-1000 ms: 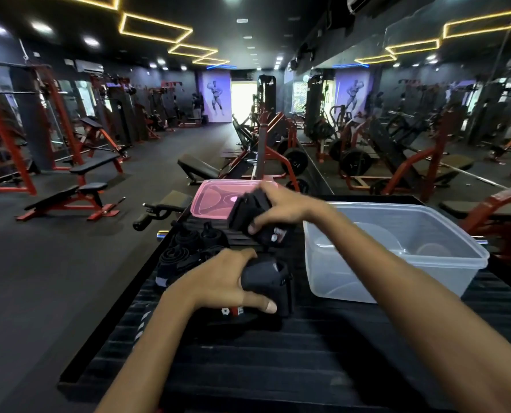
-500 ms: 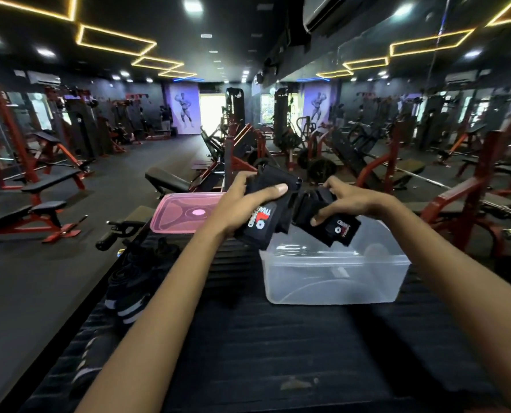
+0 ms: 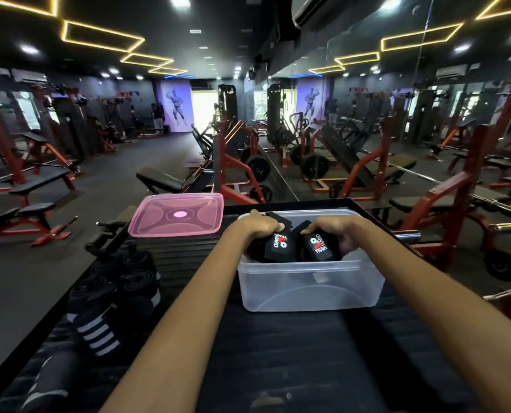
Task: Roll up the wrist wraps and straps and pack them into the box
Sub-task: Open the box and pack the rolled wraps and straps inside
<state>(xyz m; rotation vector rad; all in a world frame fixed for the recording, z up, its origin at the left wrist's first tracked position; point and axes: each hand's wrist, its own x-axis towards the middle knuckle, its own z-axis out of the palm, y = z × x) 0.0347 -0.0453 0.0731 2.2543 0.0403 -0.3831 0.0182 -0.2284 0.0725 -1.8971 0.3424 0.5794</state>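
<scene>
A clear plastic box (image 3: pixel 308 289) stands on the black ribbed surface ahead of me. My left hand (image 3: pixel 258 225) grips a rolled black wrist wrap (image 3: pixel 278 247) with a red and white logo, lowered inside the box at its left. My right hand (image 3: pixel 339 231) grips a second rolled black wrap (image 3: pixel 317 247) with the same logo, inside the box beside the first. Both wraps sit below the rim. Several more rolled black wraps and straps (image 3: pixel 123 281) lie to the left, and one with white stripes (image 3: pixel 97 335) is nearest me.
The pink lid (image 3: pixel 176 214) lies flat behind and left of the box. The black ribbed surface (image 3: pixel 278 362) drops off at its left edge. Red gym benches and machines fill the floor beyond, with a mirror wall at right.
Both hands have come down from above the box and lowered the two rolled wraps into it. One second ago they were picking the wraps up from the surface left of the box.
</scene>
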